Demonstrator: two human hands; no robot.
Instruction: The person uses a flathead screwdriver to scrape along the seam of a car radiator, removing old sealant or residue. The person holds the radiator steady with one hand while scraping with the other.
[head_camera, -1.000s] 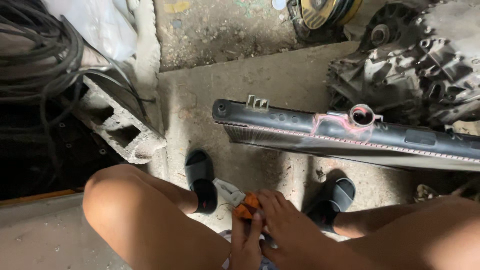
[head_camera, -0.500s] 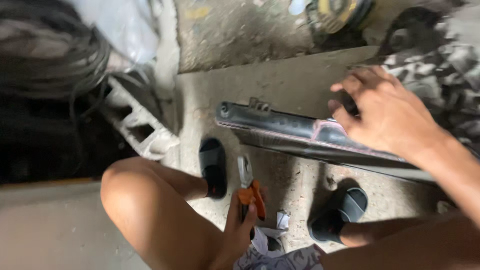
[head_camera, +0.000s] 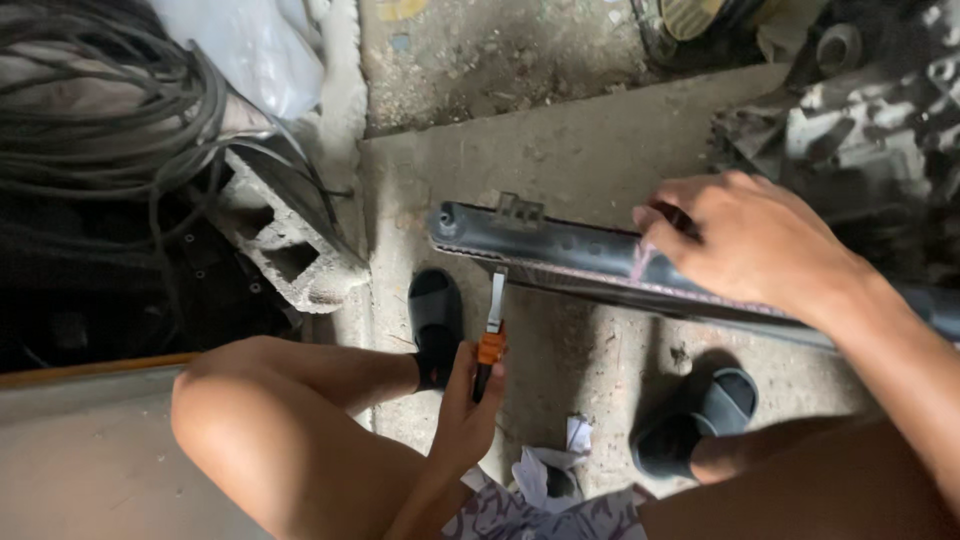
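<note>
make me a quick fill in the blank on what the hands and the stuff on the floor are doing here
1. The left hand grips pliers with ______ handles.
2. The right hand rests on the long dark ______ part lying across the concrete floor.
3. Each foot wears a black ______, one beside the pliers.
4. The grey concrete ______ lies by the coiled black cables.

Missing words: orange; radiator; sandal; block
</note>
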